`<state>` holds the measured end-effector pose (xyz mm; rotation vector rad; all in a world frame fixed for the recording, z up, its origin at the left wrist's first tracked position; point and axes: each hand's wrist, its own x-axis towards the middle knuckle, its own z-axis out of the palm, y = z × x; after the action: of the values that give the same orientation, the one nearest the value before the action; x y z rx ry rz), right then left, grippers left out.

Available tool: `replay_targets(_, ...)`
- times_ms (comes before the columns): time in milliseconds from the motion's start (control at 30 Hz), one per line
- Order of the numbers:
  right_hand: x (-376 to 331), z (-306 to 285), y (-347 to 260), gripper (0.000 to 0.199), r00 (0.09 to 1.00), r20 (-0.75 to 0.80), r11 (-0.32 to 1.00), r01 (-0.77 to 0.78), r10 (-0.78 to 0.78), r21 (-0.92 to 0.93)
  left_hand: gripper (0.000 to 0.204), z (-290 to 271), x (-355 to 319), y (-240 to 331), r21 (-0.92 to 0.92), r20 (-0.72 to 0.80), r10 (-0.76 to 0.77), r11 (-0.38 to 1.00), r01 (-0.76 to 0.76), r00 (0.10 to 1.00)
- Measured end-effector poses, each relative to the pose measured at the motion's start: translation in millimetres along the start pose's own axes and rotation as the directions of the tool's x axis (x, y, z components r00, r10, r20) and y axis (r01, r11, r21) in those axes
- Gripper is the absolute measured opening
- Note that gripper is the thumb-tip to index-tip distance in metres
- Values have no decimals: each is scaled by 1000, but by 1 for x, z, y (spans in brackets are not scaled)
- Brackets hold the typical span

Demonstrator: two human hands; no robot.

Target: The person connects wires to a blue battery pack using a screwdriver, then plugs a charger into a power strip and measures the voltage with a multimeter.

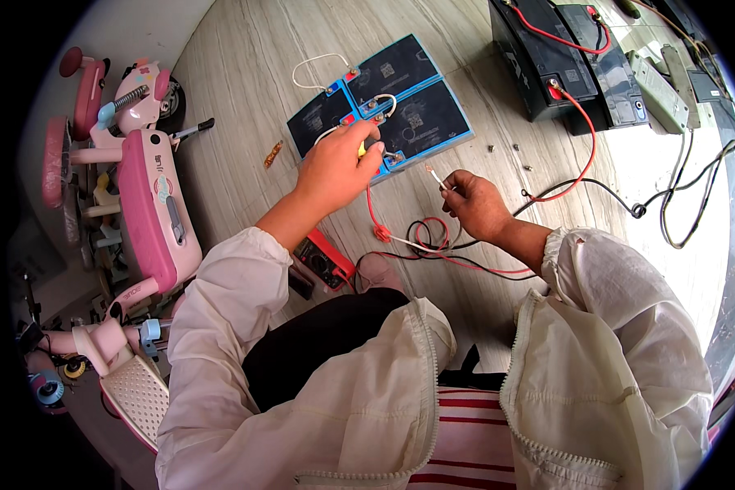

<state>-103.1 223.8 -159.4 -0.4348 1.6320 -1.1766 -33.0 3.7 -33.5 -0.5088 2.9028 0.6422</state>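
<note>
A wiring step on the battery pack (381,102) appears to be in hand. The pack, four flat dark blocks with blue edges, lies on the floor at the far centre, with short white jumpers (318,69) looped between its terminals. The left hand (339,167) is closed around a yellow-handled tool (362,148), pressed at a terminal on the pack's near edge. The right hand (475,204) is held just right of the pack, and a thin white lead (435,177) is pinched between its fingertips, bare tip pointing toward the pack. The next move is judged to call for that tip to be brought to the terminal under the tool. A tangle of red and black wires (433,241) lies near the right hand. A red meter (325,260) rests by the left forearm. Two black batteries (559,61) stand far right, joined by red cable. No containers are seen.
</note>
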Motion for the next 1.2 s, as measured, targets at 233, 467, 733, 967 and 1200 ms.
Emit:
replay_targets(233,2,1,0,12,1000,-1,1000,27,-27,-7,37,11,1,-23,-204,9,-258,945,254,966)
replay_targets(467,2,1,-7,14,999,-1,999,34,-34,5,37,11,1,-38,-379,198,-464,776,504,863)
replay_targets(733,8,4,-8,14,1000,0,1000,25,-25,14,33,11,1,-39,-424,217,-470,744,516,856)
replay_targets(967,10,7,-10,14,1000,-29,1000,14,-13,21,33,10,-1,-38,-423,193,-449,764,487,873)
replay_targets(1200,11,8,-13,14,1000,-2,1000,10,-10,8,32,8,-2,-36,-442,196,-448,754,486,872)
